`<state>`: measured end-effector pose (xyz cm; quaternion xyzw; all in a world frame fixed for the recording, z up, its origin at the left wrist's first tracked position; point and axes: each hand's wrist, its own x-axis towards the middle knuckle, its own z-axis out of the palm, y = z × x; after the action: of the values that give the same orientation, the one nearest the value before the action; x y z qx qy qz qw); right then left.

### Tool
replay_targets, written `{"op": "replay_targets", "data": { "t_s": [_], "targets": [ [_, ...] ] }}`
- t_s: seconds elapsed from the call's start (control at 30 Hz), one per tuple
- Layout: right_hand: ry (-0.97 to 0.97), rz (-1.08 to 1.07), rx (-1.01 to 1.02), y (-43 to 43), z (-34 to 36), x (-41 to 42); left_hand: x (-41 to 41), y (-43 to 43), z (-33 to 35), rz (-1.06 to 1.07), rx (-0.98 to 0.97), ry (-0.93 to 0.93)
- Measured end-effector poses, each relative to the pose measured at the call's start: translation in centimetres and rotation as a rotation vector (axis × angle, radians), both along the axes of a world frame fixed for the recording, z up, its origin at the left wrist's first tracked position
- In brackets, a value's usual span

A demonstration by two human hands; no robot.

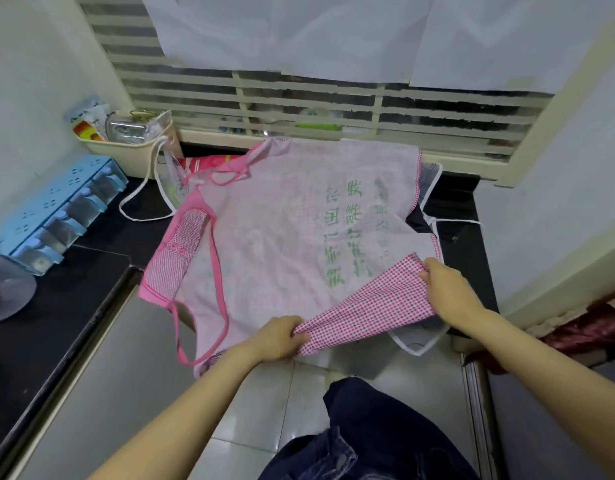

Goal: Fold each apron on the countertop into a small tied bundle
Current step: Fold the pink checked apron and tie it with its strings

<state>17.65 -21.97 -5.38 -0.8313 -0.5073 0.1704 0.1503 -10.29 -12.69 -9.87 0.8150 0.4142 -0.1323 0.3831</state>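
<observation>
A person's left hand [282, 337] and right hand [448, 289] each pinch an end of a turned-over corner flap [365, 306] of a pink apron [282, 230], which lies spread flat across a dark, glossy countertop [56, 306] below a louvred window [299, 95]. The fingers of both hands are curled round the cloth, and the flap is drawn taut between them as a long triangle. The flap shows the apron's outer face, a fine pink-and-white check with dark dots. The rest of the apron lies pale side up, thin enough for green printed characters to show through faintly. A solid pink binding edges the apron, and a narrow pink strap [219, 271] loops down its left side beside a panel of smaller gingham. A second apron [418, 341], sheer and trimmed in white cord, lies beneath it and shows at the right and near edges. At left a blue plastic drawer organiser [56, 209] stands against the wall, with a cream plastic basket [133, 154] of small items behind it. White paper sheets [299, 29] cover the upper window. Dark denim jeans [385, 427] and pale glossy floor tiles [264, 410] fill the foreground.
</observation>
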Motion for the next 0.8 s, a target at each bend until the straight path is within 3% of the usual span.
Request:
{"op": "replay_targets", "data": {
  "t_s": [0.2, 0.3, 0.37, 0.5, 0.57, 0.67, 0.8],
  "targets": [
    [-0.060, -0.060, 0.027, 3.1, 0.3, 3.3, -0.4, 5.6, 3.8, -0.070, -0.327, -0.037],
    [-0.047, -0.098, 0.081, 5.6, 1.4, 4.6, -0.3, 9.7, 6.7, -0.122, -0.342, 0.014],
    [-0.038, -0.110, 0.142, 7.4, 2.4, 5.4, 0.3, 12.9, 8.8, -0.071, -0.167, 0.046],
    [-0.042, -0.125, 0.238, 12.1, 4.7, 6.8, 3.0, 18.7, 12.3, 0.029, 0.534, 0.231],
    [-0.022, -0.134, 0.285, 14.6, 5.9, 7.5, 4.7, 20.8, 13.6, 0.121, 0.743, 0.208],
    [0.020, -0.171, 0.342, 18.0, 7.1, 9.0, 7.3, 23.9, 14.9, 0.284, 0.824, 0.035],
    [0.047, -0.227, 0.371, 21.6, 7.6, 11.7, 10.9, 27.6, 14.7, 0.418, 0.771, -0.146]
  ]
}}
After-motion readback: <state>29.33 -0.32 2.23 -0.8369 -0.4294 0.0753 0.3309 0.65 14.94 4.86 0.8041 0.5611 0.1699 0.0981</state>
